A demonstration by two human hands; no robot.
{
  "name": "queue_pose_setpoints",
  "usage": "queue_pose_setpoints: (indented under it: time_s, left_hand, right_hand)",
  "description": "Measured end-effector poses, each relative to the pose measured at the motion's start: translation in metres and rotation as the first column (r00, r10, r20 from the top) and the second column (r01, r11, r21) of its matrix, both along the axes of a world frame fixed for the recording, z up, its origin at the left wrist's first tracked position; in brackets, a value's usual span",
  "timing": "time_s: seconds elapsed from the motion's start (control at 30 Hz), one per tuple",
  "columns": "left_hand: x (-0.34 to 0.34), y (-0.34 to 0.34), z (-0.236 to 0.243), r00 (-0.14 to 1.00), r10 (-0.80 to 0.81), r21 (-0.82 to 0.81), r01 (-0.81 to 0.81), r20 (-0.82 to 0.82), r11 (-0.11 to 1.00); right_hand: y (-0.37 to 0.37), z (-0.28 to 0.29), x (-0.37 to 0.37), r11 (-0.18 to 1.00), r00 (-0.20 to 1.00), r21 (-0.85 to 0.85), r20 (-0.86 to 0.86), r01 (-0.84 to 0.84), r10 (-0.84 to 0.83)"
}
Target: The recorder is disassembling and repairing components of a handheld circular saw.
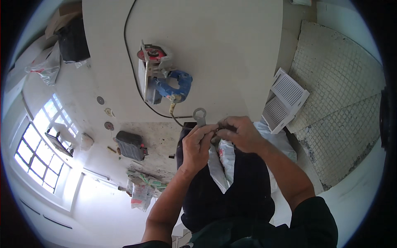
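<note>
My left hand [197, 144] is closed on a flat metal wrench [200, 117], whose ring end sticks up past the fingers over the near edge of the board. Close beside it, my right hand [243, 134] has its fingertips pinched together near the left fingertips. Anything small between those fingers is too hidden to make out. Beyond the hands lies a circular saw [173, 86] with a blue handle, a metal base plate and a reddish blade. Its dark cord [133, 74] loops along the left side and back toward my left hand.
The saw lies on a large pale board [231, 53]. White slatted panels [286, 99] stand at its right, near a grid-textured slab [335, 74]. A dark tool case [131, 145] and loose discs [108, 126] lie on the floor at left. White bags [226, 159] are below my hands.
</note>
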State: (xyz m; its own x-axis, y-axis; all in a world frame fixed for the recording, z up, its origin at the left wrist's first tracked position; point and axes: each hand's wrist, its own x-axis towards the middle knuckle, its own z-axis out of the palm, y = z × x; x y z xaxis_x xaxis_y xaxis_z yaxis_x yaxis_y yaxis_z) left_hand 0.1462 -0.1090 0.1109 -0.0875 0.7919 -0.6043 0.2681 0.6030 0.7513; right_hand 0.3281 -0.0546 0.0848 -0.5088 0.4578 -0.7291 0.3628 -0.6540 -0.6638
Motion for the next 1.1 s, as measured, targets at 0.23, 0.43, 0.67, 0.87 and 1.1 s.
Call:
queue_pose_setpoints:
  time_s: [0.23,0.43,0.67,0.87,1.1]
  left_hand:
    - [-0.01,0.037,-0.018,0.956,0.269,-0.172,-0.247,0.119,0.954]
    - [-0.059,0.067,-0.025,0.95,0.298,-0.019,-0.298,0.093,0.954]
    - [-0.104,0.081,-0.024,0.936,0.306,-0.119,-0.329,-0.176,0.937]
    - [-0.092,0.121,-0.024,0.896,0.336,-0.082,-0.373,-0.29,0.924]
    - [-0.067,0.155,-0.035,0.769,0.252,-0.112,-0.387,-0.588,0.915]
  right_hand:
    - [0.003,-0.014,0.035,0.906,0.921,-0.209,0.22,0.368,-0.323]
    - [0.015,-0.002,0.017,0.859,0.858,-0.09,0.168,0.503,-0.485]
    - [0.028,-0.025,-0.027,0.801,0.839,-0.253,0.121,0.543,-0.53]
    - [0.054,-0.048,0.003,0.831,0.897,-0.339,0.129,0.441,-0.423]
    - [0.085,-0.076,0.007,0.824,0.947,-0.497,-0.016,0.272,-0.322]
